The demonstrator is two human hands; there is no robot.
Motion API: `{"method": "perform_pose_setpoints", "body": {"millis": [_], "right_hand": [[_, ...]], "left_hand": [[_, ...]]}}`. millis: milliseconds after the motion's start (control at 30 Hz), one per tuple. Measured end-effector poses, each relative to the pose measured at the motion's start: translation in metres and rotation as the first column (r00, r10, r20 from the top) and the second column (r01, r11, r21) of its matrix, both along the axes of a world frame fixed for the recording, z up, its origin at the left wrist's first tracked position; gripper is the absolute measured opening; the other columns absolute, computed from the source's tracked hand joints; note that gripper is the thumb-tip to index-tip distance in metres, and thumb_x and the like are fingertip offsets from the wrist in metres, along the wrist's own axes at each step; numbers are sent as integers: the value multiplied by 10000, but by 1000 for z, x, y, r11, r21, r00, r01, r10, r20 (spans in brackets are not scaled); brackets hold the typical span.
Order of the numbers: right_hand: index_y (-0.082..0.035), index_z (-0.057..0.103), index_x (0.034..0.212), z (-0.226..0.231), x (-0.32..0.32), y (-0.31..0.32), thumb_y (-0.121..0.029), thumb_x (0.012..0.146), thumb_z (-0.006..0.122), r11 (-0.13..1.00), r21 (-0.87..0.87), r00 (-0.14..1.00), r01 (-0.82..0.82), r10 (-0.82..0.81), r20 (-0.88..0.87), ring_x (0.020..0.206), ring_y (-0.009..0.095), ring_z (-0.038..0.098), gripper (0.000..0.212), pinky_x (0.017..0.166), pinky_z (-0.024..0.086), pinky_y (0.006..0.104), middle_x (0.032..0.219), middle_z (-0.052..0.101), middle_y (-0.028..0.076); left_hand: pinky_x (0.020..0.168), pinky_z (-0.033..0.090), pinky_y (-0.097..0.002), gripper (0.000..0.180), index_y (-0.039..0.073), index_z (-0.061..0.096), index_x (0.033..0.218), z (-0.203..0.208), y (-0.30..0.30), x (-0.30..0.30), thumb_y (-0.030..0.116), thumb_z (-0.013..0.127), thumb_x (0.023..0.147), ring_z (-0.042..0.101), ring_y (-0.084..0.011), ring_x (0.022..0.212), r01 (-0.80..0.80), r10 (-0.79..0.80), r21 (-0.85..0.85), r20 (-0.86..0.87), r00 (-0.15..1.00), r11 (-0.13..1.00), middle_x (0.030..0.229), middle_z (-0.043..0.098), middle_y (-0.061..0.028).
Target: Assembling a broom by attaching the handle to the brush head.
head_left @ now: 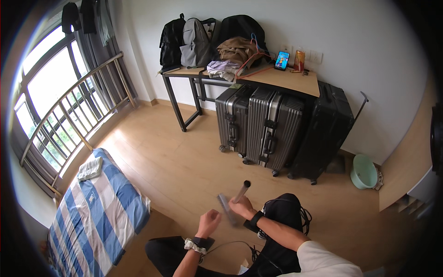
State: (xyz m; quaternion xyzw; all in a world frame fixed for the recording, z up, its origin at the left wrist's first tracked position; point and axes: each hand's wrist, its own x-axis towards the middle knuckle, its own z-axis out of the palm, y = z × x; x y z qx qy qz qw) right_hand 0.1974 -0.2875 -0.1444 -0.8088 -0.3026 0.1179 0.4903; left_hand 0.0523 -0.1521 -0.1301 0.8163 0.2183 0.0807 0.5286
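My right hand (242,207) is closed around the grey handle (242,191) of what looks like a broom, its dark round end tilted up and away from me. Just left of that fist, low over the floor, is a narrow grey, bristly-looking head (226,210); it is blurred, and my hand hides where it joins the handle. My left hand (210,224) is curled into a loose fist a little to the left, apart from the tool, with nothing visible in it. Each wrist has a dark band, and a pale scrunchie (195,246) sits on the left one.
Dark cables (255,253) lie between my legs. Left is a bed with a blue-and-white checked cover (92,221). Ahead, several suitcases (277,134) stand below a desk (295,81) with backpacks (196,44), clothes, a lit phone (282,60) and a bottle. A green basin (363,171) stands right.
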Motion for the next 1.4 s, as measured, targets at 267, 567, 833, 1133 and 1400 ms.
{"method": "perform_pose_setpoints", "body": {"millis": [267,567,833,1133,1400], "right_hand": [[21,644,752,-12,-3,18,-205,840,575,991,76,989,-111,103,110,619,335,636,252,580,502,414,645,612,201],[0,669,878,-43,-6,31,-218,913,596,952,254,855,-170,271,-443,574,94,584,232,530,480,260,617,603,18],[-22,674,754,-25,10,4,-197,801,601,999,44,998,-13,16,-68,684,320,669,195,612,500,402,676,651,163],[-6,656,767,-23,5,14,-193,849,599,980,167,994,-112,108,34,559,260,631,212,555,496,363,634,636,131],[-23,680,819,-50,-1,23,-202,887,623,947,256,831,-195,299,-470,557,82,595,199,496,481,229,648,626,17]], "left_hand": [[622,498,-352,305,-12,663,846,-20,1,-2,291,628,853,652,-239,638,30,-30,43,4,1000,999,701,653,-165],[542,466,-264,303,-13,654,813,-24,2,3,273,611,903,612,-109,572,52,-63,136,77,995,989,614,637,-55],[562,472,-315,328,-4,652,757,-13,6,-2,307,645,862,622,-202,581,16,-19,156,17,1000,988,626,639,-116],[604,496,-301,247,4,655,863,-11,0,0,251,660,849,648,-184,638,23,-29,129,49,998,991,691,666,-103],[595,495,-265,231,5,628,927,-29,0,3,232,593,911,641,-121,631,19,-28,89,106,994,996,669,655,-65]]}}
